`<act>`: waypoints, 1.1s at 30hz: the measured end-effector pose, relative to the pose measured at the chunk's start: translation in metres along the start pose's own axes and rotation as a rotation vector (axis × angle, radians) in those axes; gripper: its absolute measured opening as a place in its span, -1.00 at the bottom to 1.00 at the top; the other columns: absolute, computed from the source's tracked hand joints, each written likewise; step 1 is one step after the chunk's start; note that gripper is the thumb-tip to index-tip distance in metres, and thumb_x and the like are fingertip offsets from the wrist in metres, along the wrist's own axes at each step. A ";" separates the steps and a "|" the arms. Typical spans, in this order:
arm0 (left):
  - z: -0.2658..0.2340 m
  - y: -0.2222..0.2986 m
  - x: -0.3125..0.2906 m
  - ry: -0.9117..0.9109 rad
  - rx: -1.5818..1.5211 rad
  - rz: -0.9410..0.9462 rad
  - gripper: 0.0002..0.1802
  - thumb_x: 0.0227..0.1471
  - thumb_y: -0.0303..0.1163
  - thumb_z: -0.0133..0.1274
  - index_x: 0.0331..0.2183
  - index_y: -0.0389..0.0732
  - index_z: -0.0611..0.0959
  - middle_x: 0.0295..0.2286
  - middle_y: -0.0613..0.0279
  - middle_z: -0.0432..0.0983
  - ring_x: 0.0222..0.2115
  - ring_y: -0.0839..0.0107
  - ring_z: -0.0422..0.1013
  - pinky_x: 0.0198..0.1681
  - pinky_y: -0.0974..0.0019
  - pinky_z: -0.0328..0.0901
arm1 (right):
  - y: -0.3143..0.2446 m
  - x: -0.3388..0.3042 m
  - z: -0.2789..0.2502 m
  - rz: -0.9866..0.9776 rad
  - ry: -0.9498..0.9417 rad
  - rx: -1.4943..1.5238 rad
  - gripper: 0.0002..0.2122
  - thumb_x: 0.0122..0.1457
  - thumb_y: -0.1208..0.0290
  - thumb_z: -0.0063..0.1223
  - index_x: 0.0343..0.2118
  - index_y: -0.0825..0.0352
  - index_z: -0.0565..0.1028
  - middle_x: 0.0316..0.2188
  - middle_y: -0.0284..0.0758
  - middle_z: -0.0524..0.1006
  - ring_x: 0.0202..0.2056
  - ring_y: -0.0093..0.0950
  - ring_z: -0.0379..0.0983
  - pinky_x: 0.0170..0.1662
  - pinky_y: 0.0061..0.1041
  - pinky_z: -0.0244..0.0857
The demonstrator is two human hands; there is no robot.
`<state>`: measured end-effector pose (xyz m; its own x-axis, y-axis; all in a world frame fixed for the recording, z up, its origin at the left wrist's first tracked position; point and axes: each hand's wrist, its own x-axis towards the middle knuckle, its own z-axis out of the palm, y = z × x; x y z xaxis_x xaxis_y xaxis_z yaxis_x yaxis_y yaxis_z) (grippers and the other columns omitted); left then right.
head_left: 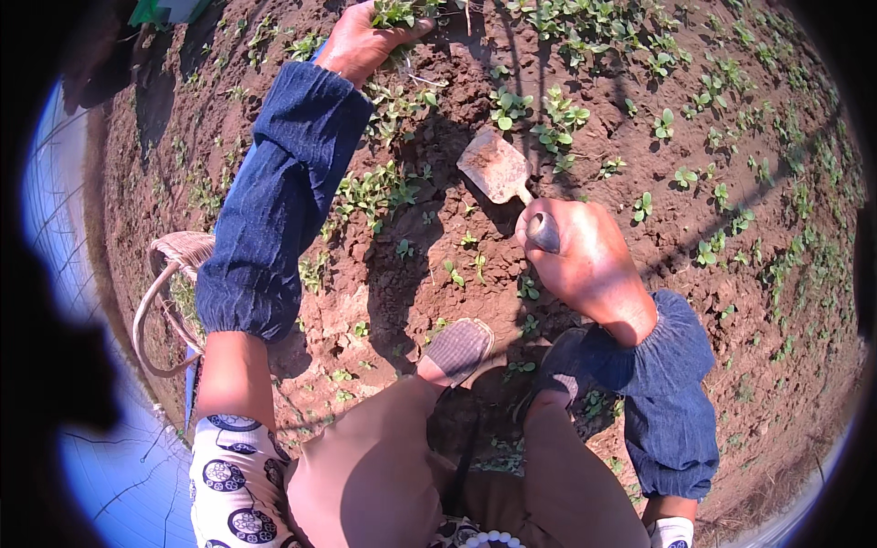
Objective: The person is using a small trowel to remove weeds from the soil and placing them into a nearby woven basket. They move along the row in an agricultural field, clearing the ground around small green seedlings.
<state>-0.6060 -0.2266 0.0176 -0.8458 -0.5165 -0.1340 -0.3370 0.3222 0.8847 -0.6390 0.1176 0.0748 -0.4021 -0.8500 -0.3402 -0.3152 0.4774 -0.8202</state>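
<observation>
My right hand (589, 260) is closed round the grip of a small hand trowel (494, 166). Its flat, dirt-smeared metal blade points away and to the left, against the brown soil. Far ahead at the upper edge, my left hand (361, 41) is closed on a bunch of green seedlings (395, 11). Pale, thin roots or stems hang just below that hand. Part of the bunch is cut off by the picture's edge. Between the two hands grow leafy seedlings (379, 194) in a loose clump.
A woven basket (183, 245) with a looped handle stands left of my left arm, greenery inside. Bluish plastic sheeting (119, 475) borders the soil on the left. More seedlings (642, 206) are scattered to the right. My shoes (459, 349) rest on the soil among small plants.
</observation>
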 end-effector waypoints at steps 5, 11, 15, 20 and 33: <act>-0.036 -0.019 -0.080 0.009 0.285 0.077 -0.74 0.00 -0.44 0.22 -0.19 -0.17 0.66 -0.48 0.34 0.58 -0.52 0.54 0.46 -0.40 0.42 0.36 | 0.009 -0.008 0.015 -0.122 0.090 -0.039 -0.85 -0.13 0.50 0.12 -0.42 0.30 0.49 -0.54 -0.16 0.48 -0.39 -0.09 0.43 -0.32 -0.15 0.30; 0.023 -0.026 -0.109 -0.338 0.955 0.438 -0.44 -0.23 -0.65 0.06 -0.06 -0.24 0.54 -0.03 -0.02 0.44 -0.06 -0.02 0.39 -0.12 0.13 0.40 | 0.013 -0.015 0.027 -0.114 0.163 -0.135 -0.85 -0.12 0.51 0.12 -0.42 0.28 0.48 -0.54 -0.20 0.48 -0.41 -0.12 0.43 -0.34 -0.15 0.29; 0.042 -0.049 -0.086 -0.265 1.100 0.371 -0.68 -0.06 -0.58 -0.02 -0.17 -0.27 0.45 -0.09 -0.07 0.40 -0.20 -0.03 0.46 -0.25 0.05 0.42 | 0.005 -0.011 0.025 -0.010 0.007 -0.087 -0.86 -0.14 0.49 0.12 -0.44 0.27 0.48 -0.57 -0.20 0.47 -0.42 -0.12 0.43 -0.34 -0.15 0.29; 0.049 -0.061 -0.066 -0.218 1.158 0.253 -0.82 -0.07 -0.59 -0.03 -0.31 -0.27 0.47 -0.41 -0.06 0.45 -0.35 -0.03 0.49 -0.35 0.03 0.40 | 0.005 -0.011 0.028 -0.039 0.053 -0.045 -0.86 -0.16 0.47 0.12 -0.45 0.26 0.48 -0.59 -0.18 0.48 -0.42 -0.11 0.43 -0.34 -0.15 0.29; 0.042 -0.070 -0.054 -0.336 1.004 0.136 -0.75 -0.33 -0.64 0.01 -0.43 -0.31 0.59 -0.42 -0.12 0.54 -0.31 -0.12 0.48 -0.27 -0.02 0.38 | 0.017 -0.004 0.036 -0.052 0.131 -0.127 -0.82 -0.16 0.49 0.21 -0.42 0.26 0.52 -0.55 -0.18 0.51 -0.42 -0.11 0.46 -0.32 -0.18 0.35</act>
<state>-0.5542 -0.1881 -0.0560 -0.9208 -0.2310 -0.3142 -0.2880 0.9460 0.1486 -0.6116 0.1210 0.0453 -0.4882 -0.8421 -0.2291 -0.4412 0.4647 -0.7677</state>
